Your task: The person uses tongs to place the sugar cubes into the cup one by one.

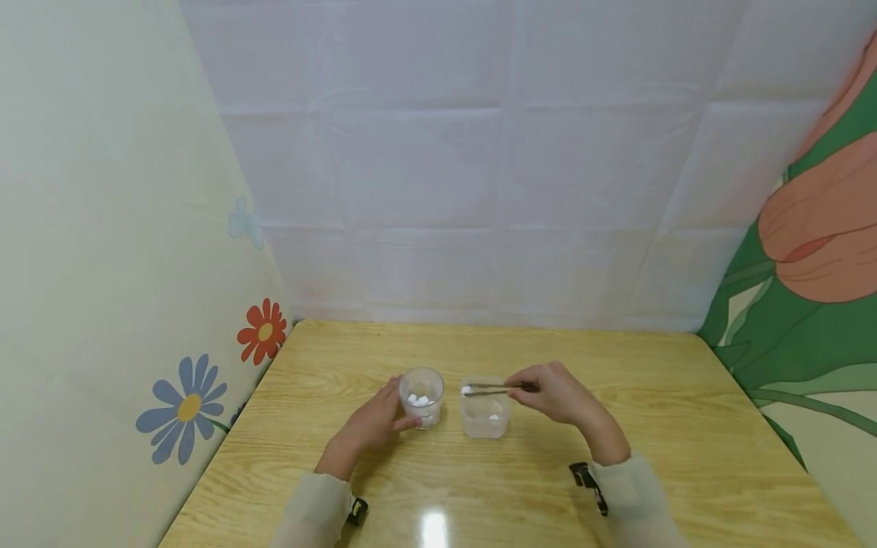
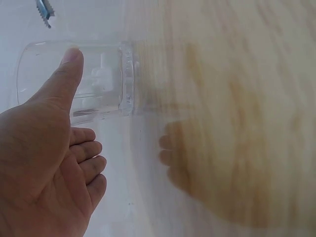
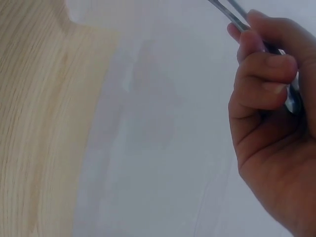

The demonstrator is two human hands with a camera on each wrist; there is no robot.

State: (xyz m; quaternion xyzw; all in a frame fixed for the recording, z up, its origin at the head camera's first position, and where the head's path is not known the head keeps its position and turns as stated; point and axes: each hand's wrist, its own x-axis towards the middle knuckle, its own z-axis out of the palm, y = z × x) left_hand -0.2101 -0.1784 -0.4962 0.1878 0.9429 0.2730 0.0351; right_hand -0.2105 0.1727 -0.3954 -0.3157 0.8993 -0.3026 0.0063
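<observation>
A clear glass cup (image 1: 432,412) with several white cubes (image 1: 419,400) inside stands upright on the table. My left hand (image 1: 373,418) holds it from the left; in the left wrist view the thumb lies across the glass wall (image 2: 101,54). My right hand (image 1: 560,392) grips slim metal tongs (image 1: 488,393), which point left. Between their tips is a white cube (image 1: 467,390), above the left rim of a clear square container (image 1: 484,431). Another white piece (image 1: 494,417) lies in that container. Serrated tong tips (image 2: 45,12) show near the glass mouth in the left wrist view.
The wood-grain table (image 1: 617,487) meets a white creased backdrop (image 1: 438,167) at its far edge. Flower-patterned sheets stand at the left (image 1: 103,266) and right (image 1: 822,251). The container sits just right of the cup, with a small gap between them.
</observation>
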